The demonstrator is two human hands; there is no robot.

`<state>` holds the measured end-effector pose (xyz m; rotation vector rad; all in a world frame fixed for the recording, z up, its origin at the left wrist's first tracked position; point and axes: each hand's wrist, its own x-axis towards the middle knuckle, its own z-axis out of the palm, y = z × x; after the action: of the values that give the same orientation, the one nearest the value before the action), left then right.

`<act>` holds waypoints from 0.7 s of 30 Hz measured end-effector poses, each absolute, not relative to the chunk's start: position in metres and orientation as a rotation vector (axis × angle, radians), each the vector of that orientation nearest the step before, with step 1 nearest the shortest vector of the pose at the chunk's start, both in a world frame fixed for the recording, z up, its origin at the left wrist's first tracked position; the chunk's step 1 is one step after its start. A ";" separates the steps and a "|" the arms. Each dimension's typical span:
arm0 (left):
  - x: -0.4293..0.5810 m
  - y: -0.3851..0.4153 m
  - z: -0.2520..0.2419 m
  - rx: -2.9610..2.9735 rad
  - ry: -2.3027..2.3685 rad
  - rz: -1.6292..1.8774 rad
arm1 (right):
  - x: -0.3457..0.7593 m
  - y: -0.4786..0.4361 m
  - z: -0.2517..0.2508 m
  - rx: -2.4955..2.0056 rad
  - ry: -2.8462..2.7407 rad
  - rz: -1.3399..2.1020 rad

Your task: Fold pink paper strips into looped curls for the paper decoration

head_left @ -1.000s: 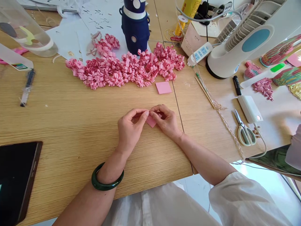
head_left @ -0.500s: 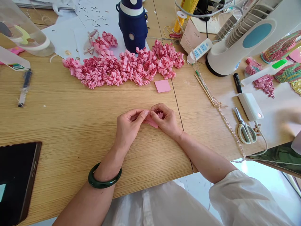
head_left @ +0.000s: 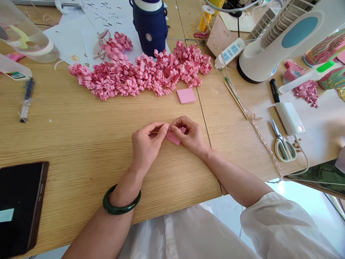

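Observation:
Above the middle of the table, my left hand [head_left: 149, 141] and my right hand [head_left: 189, 136] meet at their fingertips. Between them is a piece of pink paper [head_left: 174, 137], partly covered by my fingers. Thumb and forefinger of each hand pinch its upper edge, and the lower part shows below the fingertips. A small pink paper pad [head_left: 186, 96] lies flat just beyond my right hand. Farther back stretches a heap of curled pink paper flowers [head_left: 129, 77].
A dark blue bottle [head_left: 150, 28] stands behind the flowers. To the right are a white fan [head_left: 258, 61], a power strip [head_left: 230, 53], scissors [head_left: 284, 145], thin sticks [head_left: 237, 100] and a white box [head_left: 290, 118]. A tablet [head_left: 21, 205] lies front left, a marker [head_left: 27, 100] beyond it.
The camera view has shifted slightly. Both hands keep their pinch on the pink paper, with only a very small movement of the fingers.

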<state>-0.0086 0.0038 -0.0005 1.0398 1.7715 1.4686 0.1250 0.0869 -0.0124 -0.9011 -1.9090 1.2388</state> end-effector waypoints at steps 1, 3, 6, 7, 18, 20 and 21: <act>-0.009 0.004 -0.001 1.015 1.749 1.474 | 0.125 0.087 -0.012 -0.901 -1.911 1.237; -0.010 0.005 -0.003 0.966 1.710 1.477 | 0.125 0.087 -0.012 -0.893 -1.919 1.225; -0.014 0.006 -0.004 0.951 1.678 1.453 | 0.125 0.088 -0.011 -0.878 -1.936 1.206; -0.015 0.006 -0.004 0.964 1.666 1.440 | 0.125 0.088 -0.012 -0.871 -1.939 1.207; -0.020 0.004 0.000 1.102 1.729 1.373 | 0.126 0.090 -0.013 -0.860 -1.919 1.272; -0.019 0.004 0.000 1.081 1.729 1.386 | 0.126 0.090 -0.012 -0.855 -1.912 1.278; -0.018 0.004 0.000 1.071 1.730 1.391 | 0.126 0.090 -0.012 -0.853 -1.912 1.279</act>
<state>-0.0181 0.0042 0.0004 1.0706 1.7302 1.3915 0.1262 0.0900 -0.0117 -0.8530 -1.9120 1.2793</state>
